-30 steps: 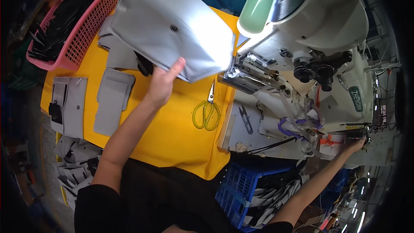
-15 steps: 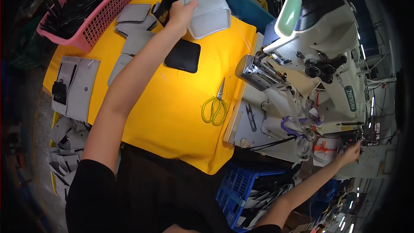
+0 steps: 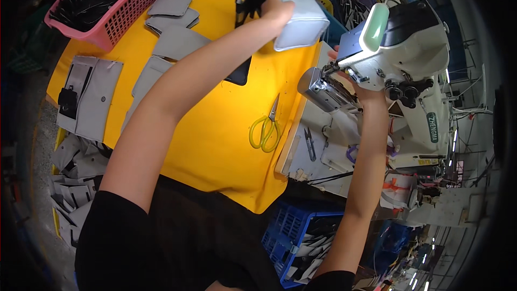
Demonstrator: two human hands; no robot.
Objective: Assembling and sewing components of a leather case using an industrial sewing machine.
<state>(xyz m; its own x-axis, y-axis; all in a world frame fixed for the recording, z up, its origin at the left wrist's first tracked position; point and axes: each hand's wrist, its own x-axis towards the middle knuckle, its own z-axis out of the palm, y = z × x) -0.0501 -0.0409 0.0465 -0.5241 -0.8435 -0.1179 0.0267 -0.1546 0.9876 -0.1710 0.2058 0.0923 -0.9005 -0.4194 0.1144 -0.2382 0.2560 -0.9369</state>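
My left hand grips a grey pouch by its near side, thumb on the outer face. The pouch is held up above the far right of the yellow-covered table, and black straps dangle at its left. My right hand reaches behind the head of the sewing machine, mostly hidden. A few of its fingertips show apart left of the machine head, near the pouch; I see nothing held in them. Below my left forearm, a black flat piece lies partly covered.
Yellow-handled scissors and small thread snips lie before the machine. Several grey pieces and a finished-looking grey pouch rest at left. A pink basket holds black pieces; a blue crate stands below.
My left hand has carried the grey pouch right, toward the machine. My right hand has come from the machine's far right side to behind its head.
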